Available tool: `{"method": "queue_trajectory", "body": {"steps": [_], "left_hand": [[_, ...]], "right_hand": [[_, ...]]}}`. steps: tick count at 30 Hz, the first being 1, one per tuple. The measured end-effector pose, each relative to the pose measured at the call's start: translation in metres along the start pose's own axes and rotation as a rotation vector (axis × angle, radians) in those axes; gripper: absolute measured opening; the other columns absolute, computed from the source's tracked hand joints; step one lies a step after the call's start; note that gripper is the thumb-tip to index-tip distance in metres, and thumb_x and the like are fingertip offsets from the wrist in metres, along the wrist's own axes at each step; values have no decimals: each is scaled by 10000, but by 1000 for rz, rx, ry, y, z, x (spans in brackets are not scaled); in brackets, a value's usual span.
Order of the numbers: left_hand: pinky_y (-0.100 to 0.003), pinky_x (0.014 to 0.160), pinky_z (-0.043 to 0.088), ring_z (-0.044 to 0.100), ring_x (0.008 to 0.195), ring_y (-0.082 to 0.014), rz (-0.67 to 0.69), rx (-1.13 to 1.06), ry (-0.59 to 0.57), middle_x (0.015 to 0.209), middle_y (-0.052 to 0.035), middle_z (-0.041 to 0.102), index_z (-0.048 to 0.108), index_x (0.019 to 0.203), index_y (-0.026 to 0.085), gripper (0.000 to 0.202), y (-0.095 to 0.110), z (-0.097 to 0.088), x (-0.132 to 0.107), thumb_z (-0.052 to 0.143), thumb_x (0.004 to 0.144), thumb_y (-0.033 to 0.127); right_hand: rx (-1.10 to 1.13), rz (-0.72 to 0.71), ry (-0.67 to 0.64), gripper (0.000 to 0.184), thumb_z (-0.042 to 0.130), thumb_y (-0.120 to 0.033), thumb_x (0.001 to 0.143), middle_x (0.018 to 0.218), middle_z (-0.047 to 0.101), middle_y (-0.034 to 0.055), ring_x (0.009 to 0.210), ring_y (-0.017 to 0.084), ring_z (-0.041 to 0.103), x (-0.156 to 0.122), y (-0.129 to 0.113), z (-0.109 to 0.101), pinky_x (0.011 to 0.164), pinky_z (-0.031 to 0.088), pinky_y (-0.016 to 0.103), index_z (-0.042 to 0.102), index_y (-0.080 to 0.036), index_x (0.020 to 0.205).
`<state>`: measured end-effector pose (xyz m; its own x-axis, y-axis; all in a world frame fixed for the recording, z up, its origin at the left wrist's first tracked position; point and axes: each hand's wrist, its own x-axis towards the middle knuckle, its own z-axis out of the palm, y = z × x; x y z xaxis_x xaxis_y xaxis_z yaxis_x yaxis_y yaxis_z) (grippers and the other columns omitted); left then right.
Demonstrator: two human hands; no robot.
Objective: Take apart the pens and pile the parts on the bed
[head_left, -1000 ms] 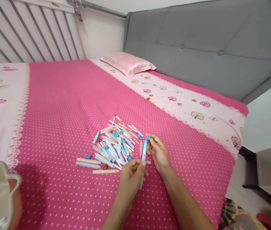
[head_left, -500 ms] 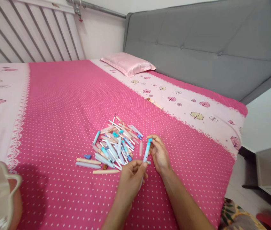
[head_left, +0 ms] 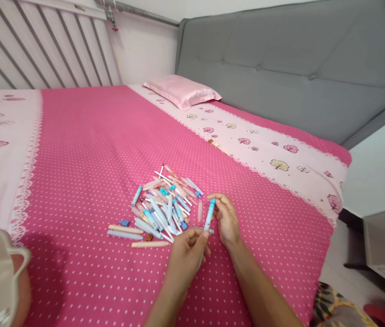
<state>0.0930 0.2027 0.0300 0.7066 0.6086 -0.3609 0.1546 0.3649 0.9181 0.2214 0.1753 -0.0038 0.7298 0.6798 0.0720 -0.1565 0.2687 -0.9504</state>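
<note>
A blue and white pen (head_left: 209, 215) stands almost upright between my hands, its bright blue clip end at the top. My left hand (head_left: 189, 250) is closed around its lower part. At the upper end, the fingertips of my right hand (head_left: 226, 220) pinch the blue end piece. Beside my left hand lies a loose pile of pen parts (head_left: 168, 211): pale blue, pink and cream barrels, thin white refills and small blue clips. A single pink barrel (head_left: 199, 212) rests just left of the held pen.
A beige tub (head_left: 20, 259) with white pieces inside stands at the lower left. Farther off, a cream pen with a brown end (head_left: 220, 147) lies on the pink dotted bedspread (head_left: 86, 150). A pink pillow (head_left: 182, 91) sits by the grey headboard (head_left: 281, 59).
The fingers of my right hand have shifted slightly over the pen's blue top, which has turned a little. My left hand and the pile stay where they were.
</note>
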Motion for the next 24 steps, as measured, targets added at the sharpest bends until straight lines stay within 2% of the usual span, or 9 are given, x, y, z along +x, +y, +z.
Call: {"method": "queue_trajectory", "body": {"steps": [7, 12, 19, 24], "left_hand": [[-167, 373, 279, 436, 398, -68, -7, -4, 14, 512, 6, 547, 569, 732, 129, 364, 1, 1, -1, 566, 692, 491], [-173, 431, 338, 494, 447, -76, -1, -38, 29, 587, -27, 616, 560, 734, 125, 314, 1, 1, 1, 593, 687, 433], [-190, 475, 382, 543, 480, -94, -11, -68, 17, 633, -40, 648, 543, 777, 131, 293, -2, 1, 1, 619, 670, 393], [-192, 469, 380, 549, 489, -101, 2, -79, 11, 652, -47, 659, 538, 776, 140, 299, -2, 1, 0, 603, 690, 418]], "right_hand": [[-72, 8, -53, 251, 429, -303, 816, 562, 445, -31, 482, 84, 377, -2, -3, -1, 460, 309, 204, 618, -187, 933], [-77, 15, -71, 294, 427, -296, 824, 533, 416, -42, 482, 80, 370, -3, -5, 0, 472, 301, 204, 607, -185, 1028], [-137, -21, -74, 310, 456, -347, 836, 560, 413, -42, 497, 76, 368, -5, -6, 1, 476, 300, 204, 605, -204, 1067], [-69, -45, -83, 356, 440, -368, 845, 603, 414, -40, 500, 74, 352, -7, -7, 4, 463, 305, 196, 537, -223, 1155]]}}
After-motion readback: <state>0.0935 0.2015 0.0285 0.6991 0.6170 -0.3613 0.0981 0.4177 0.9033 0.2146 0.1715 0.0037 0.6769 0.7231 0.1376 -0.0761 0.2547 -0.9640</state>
